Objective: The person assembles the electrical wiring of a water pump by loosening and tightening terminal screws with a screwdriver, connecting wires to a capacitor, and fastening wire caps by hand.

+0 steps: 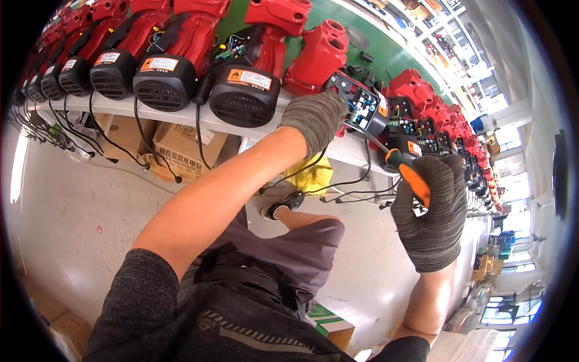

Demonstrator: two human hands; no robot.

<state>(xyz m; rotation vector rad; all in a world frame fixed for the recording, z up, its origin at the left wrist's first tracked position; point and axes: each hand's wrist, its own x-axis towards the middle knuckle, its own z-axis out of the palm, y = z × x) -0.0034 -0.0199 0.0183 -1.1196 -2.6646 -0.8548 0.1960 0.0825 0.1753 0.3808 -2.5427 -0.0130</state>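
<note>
My right hand [435, 211], in a dark grey knit glove, is closed round the orange and green handle of a screwdriver [415, 181]. The screwdriver's shaft slants up and left to the lower edge of an opened black box with a circuit board [362, 110]; where the tip meets it is too small to tell. This box belongs to a red pump [318, 57] on the bench. Gloved alike, my left hand [316, 117] is closed at the left side of the box. Its fingertips are hidden, so what they grip cannot be made out.
Red pumps with black motor covers [244, 102] line the bench [199, 120] on both sides. Power cords [202, 142] hang off its front edge. Cardboard boxes [187, 148] and a yellow bag [313, 175] lie below. A green and white box [330, 323] stands by my legs.
</note>
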